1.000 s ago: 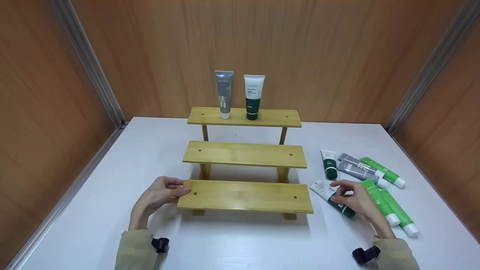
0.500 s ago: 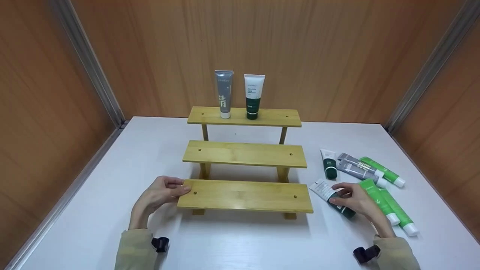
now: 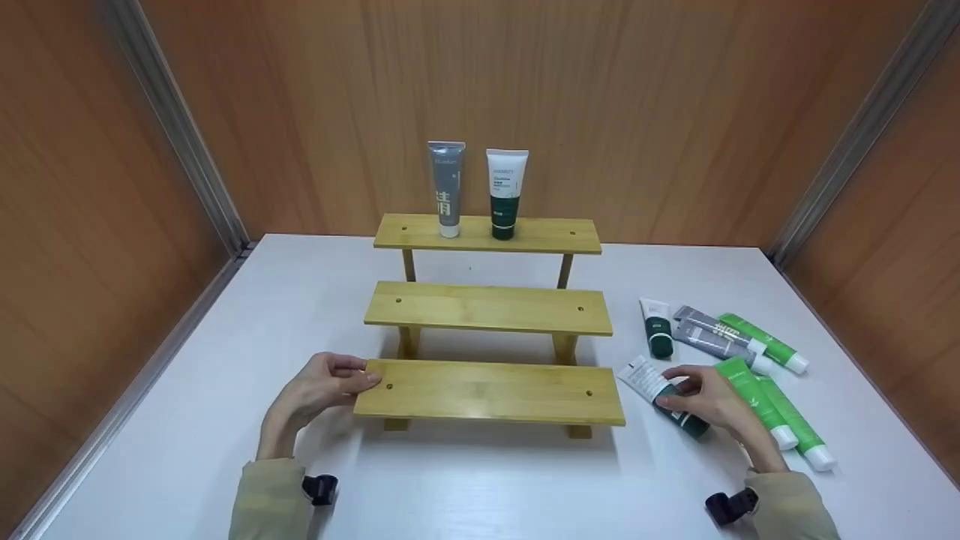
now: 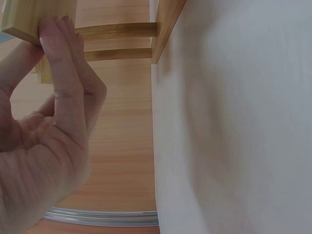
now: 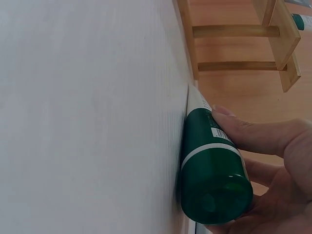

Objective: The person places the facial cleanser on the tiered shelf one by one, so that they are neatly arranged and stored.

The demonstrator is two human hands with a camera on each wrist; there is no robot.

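Observation:
A three-tier wooden display stand [image 3: 487, 391] stands on the white table. My left hand [image 3: 319, 390] pinches the left end of its lowest board [image 4: 29, 22] between thumb and fingers. Over at the right, a white and dark green squeeze tube [image 3: 651, 382] lies slanted on the table. My right hand [image 3: 709, 397] grips this tube, with the thumb on one side; in the right wrist view its dark green cap end [image 5: 214, 195] faces the camera and the far fingers are partly hidden behind it. On the top board a grey tube [image 3: 448, 184] and another white and green tube [image 3: 505, 187] stand upright on their caps.
Right of the stand lie a small white and green tube [image 3: 658, 330], grey tubes [image 3: 712, 341] and several bright green tubes [image 3: 795, 420], some overlapping. Wooden panels [image 3: 480, 97] enclose the table at the back and sides.
My right thumb and fingers have come down from just above the white and green tube and closed around it. The left hand has kept its hold on the board.

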